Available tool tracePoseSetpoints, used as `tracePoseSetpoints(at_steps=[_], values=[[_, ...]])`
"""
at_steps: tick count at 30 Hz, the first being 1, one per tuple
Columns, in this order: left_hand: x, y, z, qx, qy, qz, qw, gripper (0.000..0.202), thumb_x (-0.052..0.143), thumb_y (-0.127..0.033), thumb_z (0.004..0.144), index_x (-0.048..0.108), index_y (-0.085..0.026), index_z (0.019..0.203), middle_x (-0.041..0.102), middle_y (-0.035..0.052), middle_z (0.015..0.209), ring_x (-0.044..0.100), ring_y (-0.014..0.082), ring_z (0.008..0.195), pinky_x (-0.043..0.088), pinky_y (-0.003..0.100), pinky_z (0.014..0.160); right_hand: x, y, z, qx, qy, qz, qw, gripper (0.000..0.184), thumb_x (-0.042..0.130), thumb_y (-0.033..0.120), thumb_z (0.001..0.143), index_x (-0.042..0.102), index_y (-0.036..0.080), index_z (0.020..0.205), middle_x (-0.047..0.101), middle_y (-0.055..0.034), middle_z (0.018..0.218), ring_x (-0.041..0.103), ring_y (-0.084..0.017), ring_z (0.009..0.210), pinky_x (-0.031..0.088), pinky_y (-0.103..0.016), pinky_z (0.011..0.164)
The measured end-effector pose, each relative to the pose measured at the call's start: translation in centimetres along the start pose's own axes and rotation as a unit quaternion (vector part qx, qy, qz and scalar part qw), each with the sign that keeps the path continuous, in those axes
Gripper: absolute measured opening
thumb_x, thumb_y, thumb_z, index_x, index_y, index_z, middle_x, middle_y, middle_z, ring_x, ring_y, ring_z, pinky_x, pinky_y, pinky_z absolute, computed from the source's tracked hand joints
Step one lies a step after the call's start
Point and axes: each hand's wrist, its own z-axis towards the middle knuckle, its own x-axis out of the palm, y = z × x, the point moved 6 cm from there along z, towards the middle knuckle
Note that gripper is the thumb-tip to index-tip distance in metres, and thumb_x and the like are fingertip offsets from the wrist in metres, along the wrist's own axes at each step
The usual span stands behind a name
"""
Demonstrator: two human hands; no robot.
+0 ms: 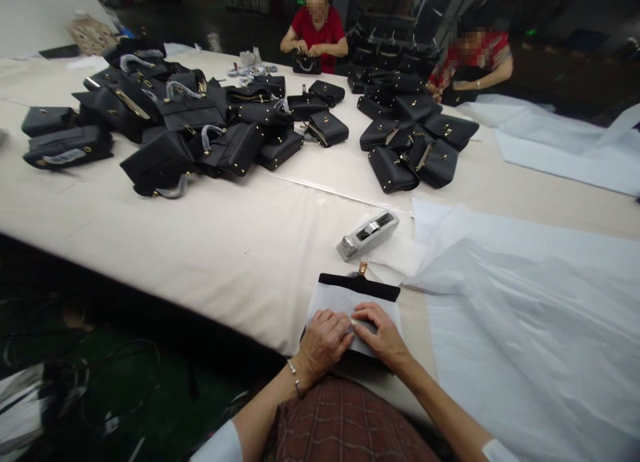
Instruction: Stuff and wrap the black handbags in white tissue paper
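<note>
A black handbag (361, 287) lies at the table's near edge, its flap spread away from me and a gold clasp (363, 269) at the far side. White tissue paper (334, 301) covers most of it. My left hand (325, 342) rests on the paper with fingers curled and pressed together. Close beside it, my right hand (383, 335) has bent fingers, with thumb and index at the paper's middle. Both sets of fingertips meet around a small white fold of the paper. The bag's body is mostly hidden under paper and hands.
Beyond the bag stands a grey tape dispenser (369, 235). Large translucent sheets (520, 315) spread over the right side. Piles of black handbags (195, 115) and smaller black bags (415, 132) lie farther back. Two people in red (320, 32) work across the table (225, 235).
</note>
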Motion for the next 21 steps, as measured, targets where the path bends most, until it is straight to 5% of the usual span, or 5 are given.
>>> tracePoseSetpoints(at_steps=[11, 21], values=[[-0.02, -0.37, 0.26, 0.013, 0.013, 0.038, 0.999, 0.011, 0.05, -0.024, 0.096, 0.059, -0.021, 0.09, 0.065, 0.0022, 0.085, 0.054, 0.0198, 0.08, 0.041, 0.037, 0.073, 0.17, 0.27, 0.61, 0.023, -0.043, 0.004, 0.999, 0.009, 0.058, 0.022, 0.076, 0.065, 0.023, 0.072, 0.067, -0.0046, 0.092, 0.063, -0.021, 0.093, 0.047, -0.039, 0.089], [-0.04, -0.43, -0.12, 0.034, 0.023, 0.022, 0.999, 0.026, 0.053, -0.024, 0.094, 0.058, -0.022, 0.12, 0.069, 0.0037, 0.113, 0.061, 0.0195, 0.095, 0.046, 0.038, 0.082, 0.39, 0.72, 0.18, -0.011, -0.063, -0.074, 0.995, 0.009, 0.055, 0.017, 0.078, 0.059, 0.022, 0.072, 0.068, -0.0045, 0.093, 0.062, -0.022, 0.093, 0.046, -0.04, 0.086]])
